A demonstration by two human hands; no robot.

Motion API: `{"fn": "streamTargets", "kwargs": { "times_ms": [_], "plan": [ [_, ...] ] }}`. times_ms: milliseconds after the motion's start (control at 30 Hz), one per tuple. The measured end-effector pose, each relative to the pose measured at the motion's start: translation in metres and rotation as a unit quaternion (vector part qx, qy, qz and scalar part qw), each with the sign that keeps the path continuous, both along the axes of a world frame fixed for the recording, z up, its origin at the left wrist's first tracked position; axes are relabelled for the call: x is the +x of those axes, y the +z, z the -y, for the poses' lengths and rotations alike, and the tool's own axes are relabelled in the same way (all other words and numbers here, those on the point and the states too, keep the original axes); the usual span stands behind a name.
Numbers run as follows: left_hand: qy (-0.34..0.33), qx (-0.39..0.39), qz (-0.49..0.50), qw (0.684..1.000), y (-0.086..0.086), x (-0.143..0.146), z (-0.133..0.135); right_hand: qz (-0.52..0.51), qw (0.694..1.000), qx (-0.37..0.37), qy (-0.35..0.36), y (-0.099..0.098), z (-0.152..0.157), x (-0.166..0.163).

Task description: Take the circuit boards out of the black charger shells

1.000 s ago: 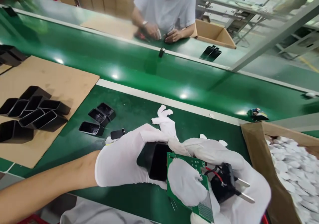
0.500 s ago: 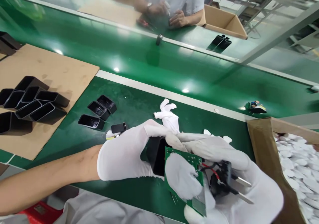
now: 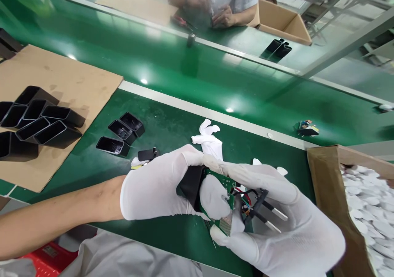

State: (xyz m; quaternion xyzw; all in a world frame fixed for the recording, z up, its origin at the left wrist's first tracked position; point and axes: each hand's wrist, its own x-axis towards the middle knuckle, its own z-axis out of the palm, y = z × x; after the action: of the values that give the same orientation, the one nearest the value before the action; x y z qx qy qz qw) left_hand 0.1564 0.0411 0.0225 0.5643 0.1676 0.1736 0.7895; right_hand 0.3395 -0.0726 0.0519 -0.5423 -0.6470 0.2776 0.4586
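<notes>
Both my hands wear white gloves. My left hand (image 3: 154,191) grips a black plastic housing (image 3: 190,183) with its open mouth turned to the right. My right hand (image 3: 277,223) holds a green circuit board (image 3: 229,193) joined by red and black wires to a black plug piece with two metal prongs (image 3: 271,215). The board's left end sits inside the housing's mouth. My thumb presses on the board.
A cardboard sheet (image 3: 61,80) at the left carries several long black housings (image 3: 33,121). Three short black caps (image 3: 121,133) and a spare white glove (image 3: 209,139) lie on the green mat. A box of white pads (image 3: 366,211) stands at the right. A co-worker's hands (image 3: 212,10) work across the belt.
The circuit board has slid left into the housing's mouth and turned edge-on. My view has dropped slightly, so the table items appear higher.
</notes>
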Motion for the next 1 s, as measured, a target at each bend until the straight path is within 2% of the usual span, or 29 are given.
{"fn": "streamTargets", "kwargs": {
  "times_ms": [167,333,500,667,900,1000],
  "plan": [
    [0.025,0.034,0.003,0.999,-0.009,-0.01,0.003,0.005,1.0,-0.016,-0.007,0.002,0.0,-0.003],
    [0.052,0.078,-0.003,0.996,-0.013,-0.009,0.001,0.017,1.0,0.006,0.008,0.0,-0.003,-0.001],
    [0.047,0.039,0.003,0.998,-0.014,-0.007,0.003,0.014,1.0,-0.007,0.004,-0.002,-0.003,0.0],
    [-0.004,-0.009,0.001,1.0,-0.013,-0.002,0.002,0.02,1.0,-0.019,-0.013,0.0,-0.001,-0.002],
    [0.055,0.066,0.004,0.996,-0.018,-0.008,0.002,0.024,1.0,-0.01,-0.007,0.002,-0.002,-0.004],
    [0.055,0.066,0.003,0.996,-0.021,-0.007,0.003,0.01,1.0,-0.018,-0.02,0.004,-0.004,-0.006]
  ]
}}
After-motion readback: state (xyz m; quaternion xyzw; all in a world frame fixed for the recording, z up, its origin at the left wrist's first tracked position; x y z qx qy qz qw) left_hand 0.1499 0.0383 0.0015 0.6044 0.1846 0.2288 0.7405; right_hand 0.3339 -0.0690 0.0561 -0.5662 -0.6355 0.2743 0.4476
